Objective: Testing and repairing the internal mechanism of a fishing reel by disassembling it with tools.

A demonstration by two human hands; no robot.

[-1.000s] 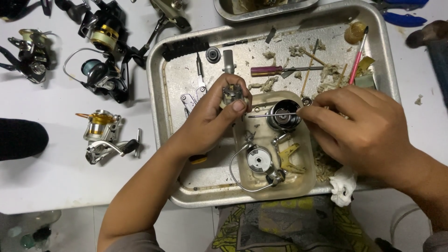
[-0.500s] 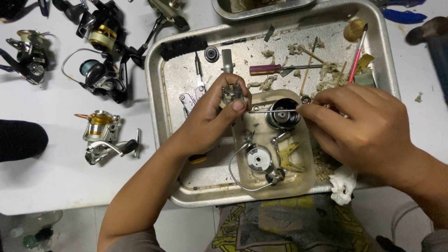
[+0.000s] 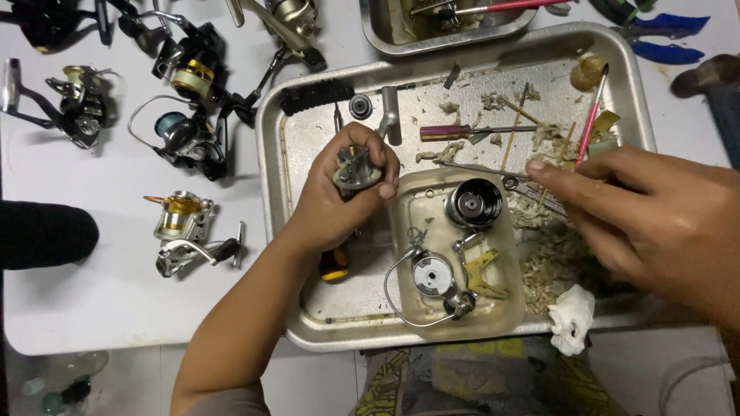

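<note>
1. Fingers of the left hand (image 3: pixel 339 204) are curled round a small metal reel part (image 3: pixel 356 166), which is held up over the left half of the large steel tray (image 3: pixel 270 154), thumb on one side and fingertips closed on the other
2. A thin metal rod (image 3: pixel 482 171) is pinched between the extended fingertips of the right hand (image 3: pixel 655 223) over the right half of the tray; the grip is narrow, and the rod's far end lies towards the left hand
3. The reel part is judged light, rigid and probably greasy, so a hold round its rim is suggested, not on any protruding pieces; the rod is judged slender and easily bent or dropped, best held near its end
4. Just below the hands, a shallow translucent plastic dish (image 3: pixel 401 231) is seen inside the tray, with a black spool (image 3: pixel 473 203), a round silver rotor piece with a wire bail (image 3: pixel 428 277) and a yellowish flat piece (image 3: pixel 484 271) in it
5. Farther up the tray, a purple-handled screwdriver (image 3: pixel 447 132), a pink-handled brush (image 3: pixel 592 115) and scattered fibrous debris (image 3: pixel 551 258) are found; a crumpled white tissue (image 3: pixel 572 316) rests at the lower right rim
6. On the white tabletop (image 3: pixel 116 308) to the left, several whole spinning reels are laid out, among them a gold and silver one (image 3: pixel 185 227); a second steel tray (image 3: pixel 385 31) and blue-handled pliers (image 3: pixel 663 38) lie at the top
</note>
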